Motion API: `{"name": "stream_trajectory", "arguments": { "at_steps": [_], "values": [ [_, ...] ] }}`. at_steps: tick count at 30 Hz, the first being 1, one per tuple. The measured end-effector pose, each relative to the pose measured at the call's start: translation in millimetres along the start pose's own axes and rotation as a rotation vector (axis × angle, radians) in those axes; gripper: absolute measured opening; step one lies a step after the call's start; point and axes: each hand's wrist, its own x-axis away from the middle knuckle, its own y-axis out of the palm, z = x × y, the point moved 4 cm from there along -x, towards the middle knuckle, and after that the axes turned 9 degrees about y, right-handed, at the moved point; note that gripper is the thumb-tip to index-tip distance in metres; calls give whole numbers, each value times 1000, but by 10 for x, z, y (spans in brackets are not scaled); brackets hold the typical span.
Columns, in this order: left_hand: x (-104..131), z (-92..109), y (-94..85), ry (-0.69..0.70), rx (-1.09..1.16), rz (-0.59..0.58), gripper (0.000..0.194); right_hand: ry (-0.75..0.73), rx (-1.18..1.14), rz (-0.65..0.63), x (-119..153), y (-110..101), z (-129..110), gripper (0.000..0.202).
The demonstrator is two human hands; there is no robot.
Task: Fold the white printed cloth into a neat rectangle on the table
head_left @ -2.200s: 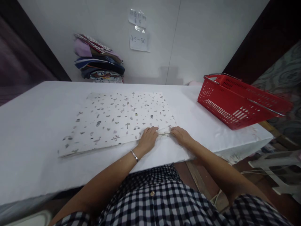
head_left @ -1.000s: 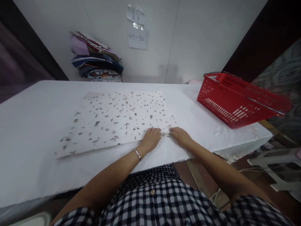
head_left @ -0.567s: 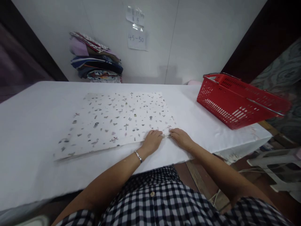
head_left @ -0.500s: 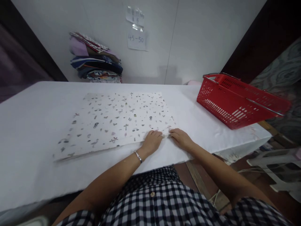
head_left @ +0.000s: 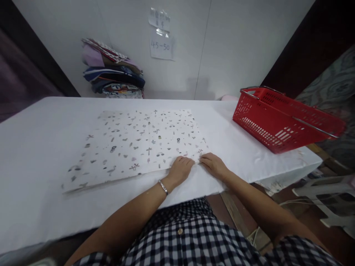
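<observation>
A white cloth printed with small palms, birds and rainbows lies flat and folded on the white-covered table. Its near edge shows more than one layer. My left hand has its fingers curled over that edge near the right-hand corner. At the corner itself, my right hand grips the cloth with bent fingers. A narrow gap separates the two hands, and both thumbs are hidden beneath them.
On the table's right end stands a red plastic basket with metal handles. A stack of folded fabrics rests at the back left by the wall. Paper signs are taped up there. A white plastic stool is at lower right.
My left hand has shifted slightly right, narrowing the gap between the hands. The cloth's layered edge between them now looks flatter. The rest of the cloth stays in place.
</observation>
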Motion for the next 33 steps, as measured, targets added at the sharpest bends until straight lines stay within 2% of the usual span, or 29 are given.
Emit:
{"name": "stream_trajectory", "arguments": {
  "at_steps": [4, 6, 7, 9, 10, 12, 13, 15, 22, 26, 29, 33],
  "values": [
    [13, -7, 26, -31, 16, -15, 26, 1, -75, 45, 47, -9, 17, 27],
    [20, -10, 50, -31, 27, -20, 24, 52, -152, 98, 54, -52, 103, 25],
    [23, -12, 62, -31, 32, -19, 24, 120, -187, 128, 47, -86, 179, 24],
    [28, -17, 80, -34, 42, -18, 24, 352, -243, 144, 12, -153, 382, 22],
    [30, -19, 86, -38, 49, -17, 25, 506, -277, 101, -9, -170, 492, 20],
    [31, -23, 91, -45, 68, -16, 25, 791, -369, -62, -44, -173, 661, 19],
    [31, -24, 91, -49, 78, -16, 26, 895, -418, -147, -61, -170, 706, 19],
    [28, -27, 92, -57, 92, -16, 26, 1006, -493, -255, -109, -172, 730, 20],
    [27, -27, 127, -58, 96, -12, 22, 1088, -622, -398, -210, -115, 680, 28],
    [33, -28, 143, -51, 93, 3, 21, 1051, -647, -467, -226, -66, 655, 32],
    [32, -29, 148, -56, 103, 7, 19, 1020, -606, -438, -252, -81, 615, 28],
    [32, -29, 160, -50, 106, 17, 17, 972, -380, -300, -289, -151, 598, 26]
  ]
}}
